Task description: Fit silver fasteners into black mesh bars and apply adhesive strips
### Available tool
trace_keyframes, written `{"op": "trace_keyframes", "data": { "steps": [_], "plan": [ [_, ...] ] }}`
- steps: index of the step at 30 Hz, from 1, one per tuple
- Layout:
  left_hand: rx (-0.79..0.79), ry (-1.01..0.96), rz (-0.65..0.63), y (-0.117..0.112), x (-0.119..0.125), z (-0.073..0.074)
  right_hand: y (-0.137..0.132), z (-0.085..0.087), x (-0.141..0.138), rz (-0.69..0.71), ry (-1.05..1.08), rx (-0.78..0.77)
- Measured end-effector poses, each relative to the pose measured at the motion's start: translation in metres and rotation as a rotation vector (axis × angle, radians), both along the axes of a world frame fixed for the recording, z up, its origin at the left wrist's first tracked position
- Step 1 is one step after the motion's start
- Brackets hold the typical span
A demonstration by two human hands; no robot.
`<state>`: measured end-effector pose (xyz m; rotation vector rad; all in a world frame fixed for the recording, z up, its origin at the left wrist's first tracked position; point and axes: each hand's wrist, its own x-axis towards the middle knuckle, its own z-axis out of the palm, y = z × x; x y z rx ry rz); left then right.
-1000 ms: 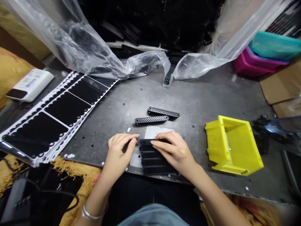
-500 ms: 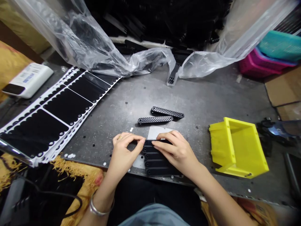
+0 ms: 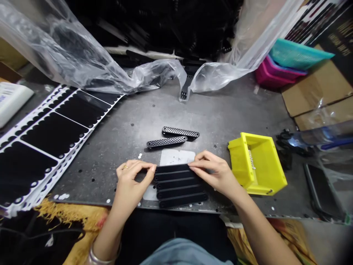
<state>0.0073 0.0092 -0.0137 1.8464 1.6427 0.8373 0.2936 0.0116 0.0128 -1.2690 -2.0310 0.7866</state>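
Several flat black bars (image 3: 180, 192) with rounded ends lie side by side in a row near the table's front edge. At the far end of this row is a black strip (image 3: 172, 169); whether it is a bar or a thin film over one, I cannot tell. My left hand (image 3: 135, 178) pinches its left end between thumb and fingers. At its right end, my right hand (image 3: 213, 171) has thumb and fingertips pressed together. Beyond them rest two black bars with a lattice face, a nearer one (image 3: 167, 142) and a farther one (image 3: 180, 131).
A yellow bin (image 3: 268, 162) with small metal parts stands to the right. Black die-cut sheets (image 3: 55, 127) are stacked on the left. A pale card (image 3: 176, 157) lies behind the row. Clear plastic film (image 3: 157, 75) hangs at the back, beside turquoise and pink baskets (image 3: 281, 70).
My right hand has slid rightward along the far strip to its right end, uncovering the row. My left hand keeps its pinch at the left end. The whole view has shifted toward the right.
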Motion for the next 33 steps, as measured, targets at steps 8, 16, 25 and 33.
{"op": "trace_keyframes", "data": {
  "steps": [8,16,25,33],
  "plan": [
    [0.002,0.122,-0.397,-0.018,0.019,0.017,-0.037,-0.007,-0.03,-0.025,-0.429,0.166],
    [-0.039,0.165,-0.173,-0.075,-0.001,0.029,-0.054,-0.012,0.013,-0.224,-0.104,0.041],
    [-0.03,0.686,0.652,-0.202,-0.159,0.047,-0.11,-0.034,-0.049,0.128,-0.074,0.169],
    [-0.361,0.664,0.784,-0.258,-0.208,0.052,-0.111,-0.045,-0.245,0.712,-0.105,0.373]
  ]
}}
